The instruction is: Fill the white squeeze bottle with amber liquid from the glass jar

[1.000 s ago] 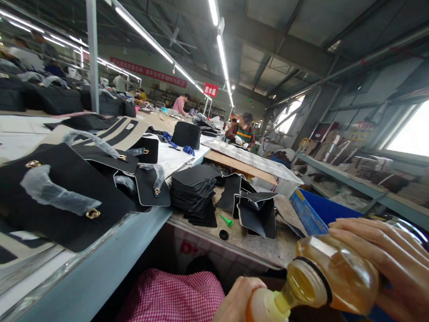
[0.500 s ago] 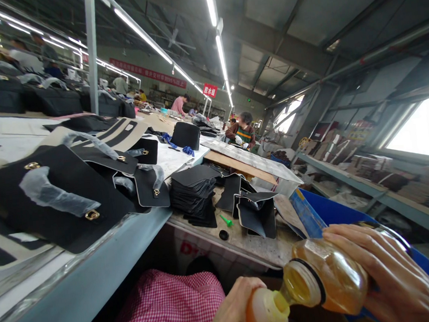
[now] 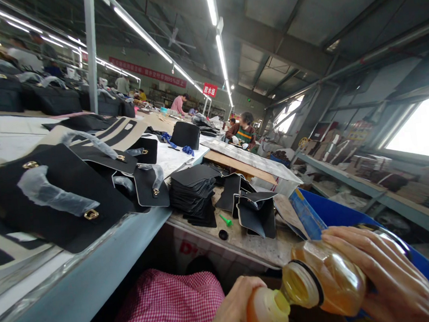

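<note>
The clear bottle [image 3: 333, 281] looks glossy plastic, the milky bottle [image 3: 262, 309] smooth, duller plastic. The panel [image 3: 75, 180] is matt and leathery, the wrap [image 3: 40, 189] crinkled plastic film, the buckle [image 3: 90, 214] shiny metal, the garment [image 3: 167, 303] woven cloth.

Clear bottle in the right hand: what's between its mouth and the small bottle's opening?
A short stream of yellowish liquid, bridging the clear bottle and the small bottle, in the head view.

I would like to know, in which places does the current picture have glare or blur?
Head view: the window at the right is burnt out to white; head view: a highlight sits on the clear bottle in the right hand; head view: the people at the far left look blurred.
</note>
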A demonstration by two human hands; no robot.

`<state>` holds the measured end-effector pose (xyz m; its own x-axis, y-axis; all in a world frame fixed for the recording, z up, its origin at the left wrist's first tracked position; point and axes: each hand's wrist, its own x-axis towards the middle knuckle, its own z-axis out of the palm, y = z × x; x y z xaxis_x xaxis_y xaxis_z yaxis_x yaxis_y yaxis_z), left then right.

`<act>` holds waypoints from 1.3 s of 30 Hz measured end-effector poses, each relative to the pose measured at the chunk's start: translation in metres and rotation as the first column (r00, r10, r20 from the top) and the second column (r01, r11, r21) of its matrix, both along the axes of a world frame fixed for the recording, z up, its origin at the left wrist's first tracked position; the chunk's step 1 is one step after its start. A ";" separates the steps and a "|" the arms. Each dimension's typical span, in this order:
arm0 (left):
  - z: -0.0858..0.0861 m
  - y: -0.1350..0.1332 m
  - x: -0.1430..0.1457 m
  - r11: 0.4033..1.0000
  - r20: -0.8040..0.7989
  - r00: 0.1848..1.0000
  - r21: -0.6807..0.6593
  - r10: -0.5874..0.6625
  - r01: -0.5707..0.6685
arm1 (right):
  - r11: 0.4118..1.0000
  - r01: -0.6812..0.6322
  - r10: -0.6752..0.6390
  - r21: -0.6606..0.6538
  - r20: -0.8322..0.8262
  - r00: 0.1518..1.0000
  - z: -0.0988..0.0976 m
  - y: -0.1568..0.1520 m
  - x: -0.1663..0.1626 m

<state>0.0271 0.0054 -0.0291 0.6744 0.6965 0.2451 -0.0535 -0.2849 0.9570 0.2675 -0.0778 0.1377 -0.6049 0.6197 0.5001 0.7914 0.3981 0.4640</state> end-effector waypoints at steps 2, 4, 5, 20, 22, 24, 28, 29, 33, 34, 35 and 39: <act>0.001 -0.001 -0.001 1.000 0.009 1.000 0.007 0.019 -0.019 | 1.000 0.013 -0.013 -0.009 -0.008 1.000 -0.001 0.000 0.002; 0.002 -0.002 -0.002 0.999 0.025 0.999 0.027 0.027 -0.028 | 1.000 0.018 -0.018 -0.014 -0.024 1.000 -0.002 0.000 0.002; 0.003 -0.003 -0.003 0.999 0.033 0.999 0.038 0.029 -0.031 | 1.000 0.017 -0.017 -0.016 -0.030 0.999 -0.003 0.000 0.002; 0.000 0.003 0.002 1.000 -0.062 0.998 0.011 0.005 -0.004 | 0.999 0.041 -0.041 -0.036 -0.014 0.999 -0.005 -0.003 0.007; -0.004 0.002 0.004 0.999 -0.041 0.999 0.025 0.022 -0.021 | 0.999 0.042 -0.043 -0.029 -0.033 0.999 -0.005 -0.005 0.006; -0.006 0.001 0.005 0.998 -0.011 0.999 0.046 0.039 -0.039 | 0.999 0.040 -0.041 -0.028 -0.033 0.999 -0.003 -0.006 0.007; -0.011 0.000 0.008 0.998 -0.023 0.999 0.048 0.034 -0.033 | 1.000 0.015 -0.015 -0.024 0.035 0.999 -0.001 -0.007 0.009; -0.012 0.000 0.009 0.998 -0.039 0.999 0.044 0.038 -0.036 | 1.000 0.018 -0.016 -0.025 0.042 0.999 0.000 -0.006 0.009; -0.012 -0.001 0.010 0.995 -0.055 0.995 0.060 0.080 -0.077 | 0.998 0.054 -0.054 -0.030 0.003 0.999 0.000 -0.007 0.007; -0.011 -0.002 0.009 0.995 -0.052 0.995 0.064 0.082 -0.078 | 0.998 0.061 -0.061 -0.030 -0.006 0.998 0.000 -0.008 0.006; -0.010 -0.003 0.009 0.995 -0.051 0.995 0.062 0.082 -0.079 | 0.998 0.059 -0.059 -0.030 -0.006 0.998 0.000 -0.008 0.005; -0.006 -0.004 0.008 0.997 -0.066 0.995 0.033 0.078 -0.076 | 0.997 0.070 -0.070 -0.027 -0.001 0.998 0.000 -0.009 0.004</act>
